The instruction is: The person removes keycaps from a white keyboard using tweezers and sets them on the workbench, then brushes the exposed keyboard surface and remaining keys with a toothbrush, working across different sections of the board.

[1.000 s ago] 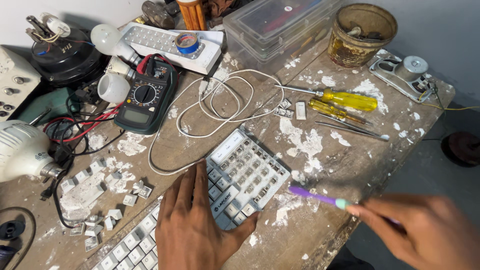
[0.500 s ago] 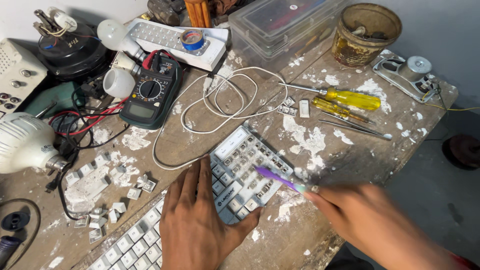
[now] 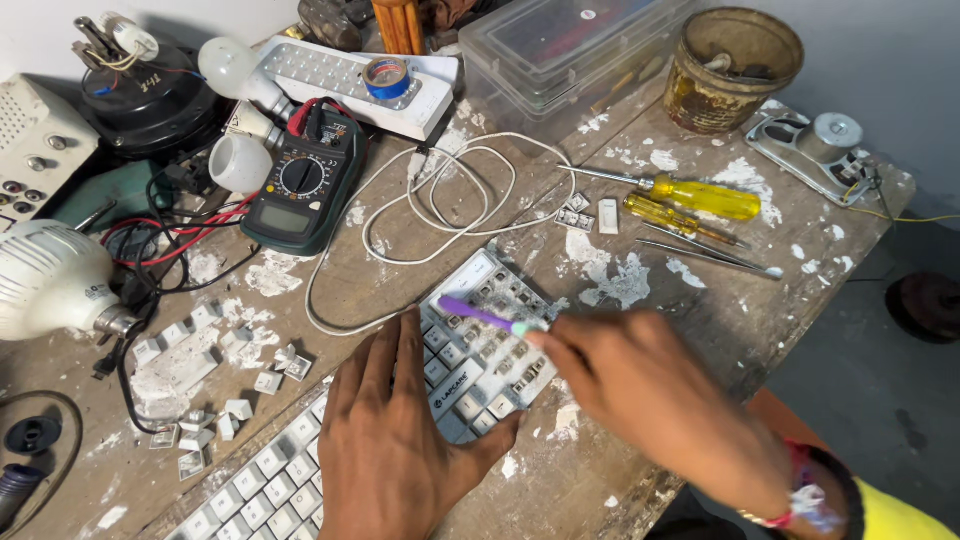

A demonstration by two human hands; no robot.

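Head view, L to R: a big white bulb-shaped lamp (image 3: 45, 280) lies at the far left edge of the worn, paint-flecked wooden workbench (image 3: 690, 320). Just right of it, loose white key caps (image 3: 200, 370) are scattered on the wood. Further back sits a dark green handheld multimeter w/ red and black leads (image 3: 300, 185), and behind that a white power strip w/ a blue tape roll on it (image 3: 385, 80).

The left hand (image 3: 395, 440) lies flat, fingers spread, palm down on the white computer keyboard (image 3: 470, 350), pressing it to the bench; it grips nothing. The keyboard runs diagonally from bottom left up to bench centre, its upper end w/ keys stripped off. A white cable (image 3: 440, 200) loops just behind it.

The right hand (image 3: 650, 400) comes in from the lower right, fingers pinched closed on a thin purple-handled brush w/ a pale green end (image 3: 485, 315). The brush tip is over the bare part of the keyboard; whether it touches I can't tell.

Right of centre lie two yellow-handled screwdrivers (image 3: 695, 200) and metal tweezers (image 3: 710, 258). Back right: clear plastic box (image 3: 570, 50), rusty round tin (image 3: 730, 65), small metal speaker part (image 3: 820, 145).
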